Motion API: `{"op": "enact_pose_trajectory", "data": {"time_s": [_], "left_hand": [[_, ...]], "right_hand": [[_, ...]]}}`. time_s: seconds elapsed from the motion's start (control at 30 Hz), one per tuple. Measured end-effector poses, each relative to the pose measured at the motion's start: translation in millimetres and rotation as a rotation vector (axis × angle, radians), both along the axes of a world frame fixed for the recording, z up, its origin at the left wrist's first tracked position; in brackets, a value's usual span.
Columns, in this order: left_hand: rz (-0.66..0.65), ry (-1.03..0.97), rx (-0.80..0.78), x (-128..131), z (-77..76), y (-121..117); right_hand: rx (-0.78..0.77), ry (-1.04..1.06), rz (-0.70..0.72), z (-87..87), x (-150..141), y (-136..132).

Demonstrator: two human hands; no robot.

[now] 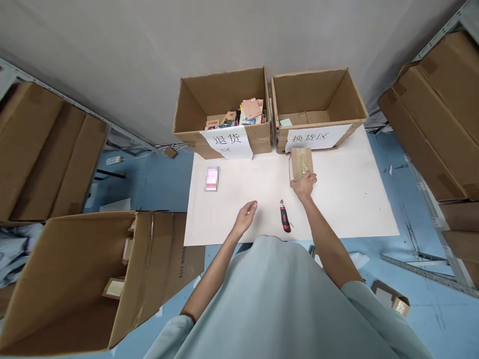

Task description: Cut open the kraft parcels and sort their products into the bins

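A small taped cardboard box (pixel 301 162) stands on the white table, just in front of the right-hand carton. My right hand (pixel 304 186) grips its near end, fingers on the taped face. Over the table to the left, my left hand (pixel 246 217) is relaxed with loosely bent fingers and nothing visible in it. Between my hands lies a black and red utility knife (pixel 285 217), its tip pointing away from me. A blurred pink and white phone-like rectangle (pixel 212 179) lies farther left on the tabletop.
Two open cartons line the table's back: the left carton (pixel 262 139) holds several small packages, the right carton (pixel 280 134) a few flat pieces. A large open carton (pixel 144 279) stands left of the white table (pixel 348 199). Shelves with boxes (pixel 430 124) flank both sides.
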State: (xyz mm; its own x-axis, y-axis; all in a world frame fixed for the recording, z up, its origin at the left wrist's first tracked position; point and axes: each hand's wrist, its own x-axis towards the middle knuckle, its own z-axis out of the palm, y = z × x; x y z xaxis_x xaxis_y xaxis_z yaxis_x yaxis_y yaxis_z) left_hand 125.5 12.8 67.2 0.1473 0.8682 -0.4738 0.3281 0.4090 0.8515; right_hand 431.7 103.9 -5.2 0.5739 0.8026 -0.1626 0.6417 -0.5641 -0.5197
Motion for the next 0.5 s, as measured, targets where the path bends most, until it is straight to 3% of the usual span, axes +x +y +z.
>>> {"op": "enact_pose_trajectory", "data": {"time_s": [0.1,0.27,0.4,0.5], "left_hand": [[0.013,-0.013,0.006,-31.8,-11.0,9.9],[0.046,0.046,0.001,-88.0,-36.0,32.9],[0.076,0.066,-0.009,-131.3,-55.1,41.3],[-0.042,0.033,-0.051,-158.1,-64.8,34.0]], "right_hand": [[0.081,-0.013,0.147,8.1,-16.7,-18.8],[0.195,0.056,0.576,29.0,-66.5,-72.8],[0.07,0.121,0.85,38.7,-109.9,-120.6],[-0.068,0.135,0.967,38.6,-131.6,-148.5]]}}
